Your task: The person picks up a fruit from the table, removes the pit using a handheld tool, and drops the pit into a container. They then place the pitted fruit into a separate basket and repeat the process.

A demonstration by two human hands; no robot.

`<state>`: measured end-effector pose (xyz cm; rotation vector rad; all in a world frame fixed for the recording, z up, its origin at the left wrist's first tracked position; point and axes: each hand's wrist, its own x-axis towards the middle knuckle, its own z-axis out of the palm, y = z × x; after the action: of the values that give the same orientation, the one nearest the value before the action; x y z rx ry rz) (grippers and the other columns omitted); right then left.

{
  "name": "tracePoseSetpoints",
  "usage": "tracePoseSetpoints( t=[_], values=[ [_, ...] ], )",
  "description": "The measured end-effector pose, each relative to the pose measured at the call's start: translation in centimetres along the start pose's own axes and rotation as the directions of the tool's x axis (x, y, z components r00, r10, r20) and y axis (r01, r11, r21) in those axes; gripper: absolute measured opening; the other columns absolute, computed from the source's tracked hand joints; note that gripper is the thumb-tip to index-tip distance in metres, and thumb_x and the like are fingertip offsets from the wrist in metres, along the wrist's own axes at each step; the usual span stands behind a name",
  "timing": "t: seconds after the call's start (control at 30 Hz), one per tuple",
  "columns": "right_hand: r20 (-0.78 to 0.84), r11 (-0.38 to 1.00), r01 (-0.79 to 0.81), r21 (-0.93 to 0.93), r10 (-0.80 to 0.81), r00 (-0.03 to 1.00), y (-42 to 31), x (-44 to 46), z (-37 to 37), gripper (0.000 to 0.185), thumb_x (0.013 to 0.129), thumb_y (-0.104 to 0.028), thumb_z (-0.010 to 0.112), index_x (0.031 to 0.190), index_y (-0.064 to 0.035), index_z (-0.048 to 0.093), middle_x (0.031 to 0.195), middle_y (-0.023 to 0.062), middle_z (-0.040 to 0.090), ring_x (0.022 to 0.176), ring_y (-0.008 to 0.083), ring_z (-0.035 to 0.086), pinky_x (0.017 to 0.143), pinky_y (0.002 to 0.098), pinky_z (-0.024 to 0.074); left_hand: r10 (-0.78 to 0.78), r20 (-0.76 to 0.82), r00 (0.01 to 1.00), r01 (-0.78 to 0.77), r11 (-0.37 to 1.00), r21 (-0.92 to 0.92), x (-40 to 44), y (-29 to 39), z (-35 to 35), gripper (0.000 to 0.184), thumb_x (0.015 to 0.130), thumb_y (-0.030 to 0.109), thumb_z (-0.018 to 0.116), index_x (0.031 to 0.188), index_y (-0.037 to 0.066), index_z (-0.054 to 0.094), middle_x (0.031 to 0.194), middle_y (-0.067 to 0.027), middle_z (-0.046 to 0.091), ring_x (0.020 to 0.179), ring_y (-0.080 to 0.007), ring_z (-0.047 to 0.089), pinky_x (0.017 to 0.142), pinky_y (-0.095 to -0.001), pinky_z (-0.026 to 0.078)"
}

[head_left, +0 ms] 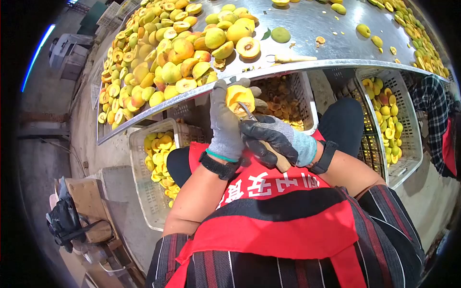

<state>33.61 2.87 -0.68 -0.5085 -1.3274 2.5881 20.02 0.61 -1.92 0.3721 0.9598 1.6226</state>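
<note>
My left hand (225, 125), in a grey glove with dark fingers, is wrapped round a yellow peach half (236, 95) just below the table edge. The hollowed cut side faces up and toward me. My right hand (273, 137), gloved too, grips a pitting tool (280, 162) by its wooden handle. Its thin metal end reaches into the hollow of the peach half. Glove fingers hide part of the tool. Above my hands, on the metal table (307, 33), lie a heap of halved peaches (177, 57) and a second pale-handled tool (295, 58).
Under the table, a crate (309, 103) holds pits and scraps. Crates of peach halves stand at left (144, 192) and right (408, 144). A co-worker's plaid sleeve (430, 98) shows at far right. A black bag (67, 218) sits at lower left.
</note>
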Motion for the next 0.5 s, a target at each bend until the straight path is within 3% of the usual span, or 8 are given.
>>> tracePoseSetpoints(
  t=[0.07,0.17,0.23,0.27,0.3,0.37,0.43,0.5],
  values=[
    [-0.008,0.998,0.066,0.005,-0.066,0.998,0.2,0.0,0.2,0.026,0.091,-0.027,0.046,0.075,-0.0067,0.051,0.048,0.0008,0.045,0.038,0.0088,0.042,0.037,0.0221,0.0337,0.010,-0.027,1.000,-0.010,1.000,0.007,0.3,0.2,-0.2,0.052,0.091,0.047,0.035,0.100,-0.001,0.051,0.081,-0.0152,0.061,0.062,-0.0261,0.061,0.052,-0.0324,0.052],
    [0.020,0.999,-0.041,0.030,0.041,0.999,0.3,-0.2,0.2,0.023,0.092,-0.025,0.045,0.085,-0.0044,0.051,0.049,0.0014,0.045,0.038,0.0091,0.042,0.037,0.0223,0.0338,0.013,-0.070,0.997,-0.026,0.982,-0.185,1.0,1.0,-1.7,0.056,0.088,0.054,0.036,0.100,0.001,0.051,0.082,-0.0143,0.061,0.064,-0.0255,0.061,0.050,-0.0307,0.048],
    [0.059,0.963,0.045,0.267,-0.062,0.996,1.0,-0.1,-0.8,0.024,0.092,-0.027,0.043,0.091,-0.0036,0.050,0.052,0.0019,0.045,0.038,0.0098,0.042,0.036,0.0224,0.0338,-0.027,-0.120,0.992,0.001,0.978,-0.210,0.5,2.0,-1.8,0.061,0.085,0.059,0.038,0.102,0.002,0.052,0.085,-0.0143,0.062,0.066,-0.0237,0.060,0.050,-0.0291,0.044],
    [0.121,0.863,-0.067,0.501,0.007,0.993,1.7,0.1,-2.3,0.025,0.090,-0.032,0.048,0.088,-0.0071,0.052,0.060,0.0022,0.050,0.043,0.0098,0.047,0.038,0.0224,0.0375,-0.031,-0.086,0.996,0.013,0.980,-0.200,0.3,2.7,-3.0,0.061,0.085,0.060,0.039,0.104,0.004,0.052,0.087,-0.0153,0.062,0.067,-0.0241,0.060,0.049,-0.0282,0.044],
    [0.014,0.835,0.061,0.548,-0.082,0.997,2.0,0.7,-2.6,0.024,0.091,-0.031,0.046,0.087,-0.0080,0.052,0.061,0.0018,0.050,0.043,0.0096,0.046,0.038,0.0225,0.0373,-0.009,-0.062,0.998,-0.005,0.974,-0.226,-0.2,3.6,-3.4,0.062,0.084,0.060,0.041,0.107,0.004,0.052,0.088,-0.0152,0.062,0.069,-0.0248,0.061,0.049,-0.0262,0.043],
    [0.051,0.717,-0.016,0.696,-0.028,0.998,2.0,0.9,-4.9,0.023,0.091,-0.030,0.046,0.090,-0.0081,0.053,0.061,0.0011,0.048,0.043,0.0100,0.045,0.038,0.0224,0.0366,0.052,-0.111,0.992,-0.068,0.986,-0.149,-1.5,5.8,-5.5,0.063,0.084,0.060,0.041,0.107,0.003,0.053,0.089,-0.0152,0.062,0.074,-0.0251,0.062,0.049,-0.0256,0.044],
    [-0.102,0.788,0.092,0.609,-0.038,0.994,2.4,0.1,-5.5,0.026,0.092,-0.031,0.045,0.091,-0.0063,0.053,0.059,0.0017,0.048,0.041,0.0112,0.043,0.036,0.0226,0.0349,0.227,-0.031,0.973,-0.224,0.971,0.079,-3.1,8.9,-9.4,0.061,0.087,0.054,0.042,0.116,0.001,0.050,0.092,-0.0135,0.061,0.079,-0.0253,0.057,0.057,-0.0248,0.044],
    [-0.125,0.817,0.106,0.567,-0.042,0.991,2.7,-1.0,-5.9,0.028,0.092,-0.032,0.046,0.091,-0.0050,0.053,0.058,0.0021,0.047,0.040,0.0118,0.043,0.036,0.0229,0.0349,0.592,-0.183,0.785,-0.275,0.597,0.754,-3.9,11.9,-13.6,0.049,0.087,0.040,0.051,0.115,0.000,0.052,0.098,-0.0131,0.061,0.086,-0.0238,0.058,0.066,-0.0254,0.047]
  ],
)
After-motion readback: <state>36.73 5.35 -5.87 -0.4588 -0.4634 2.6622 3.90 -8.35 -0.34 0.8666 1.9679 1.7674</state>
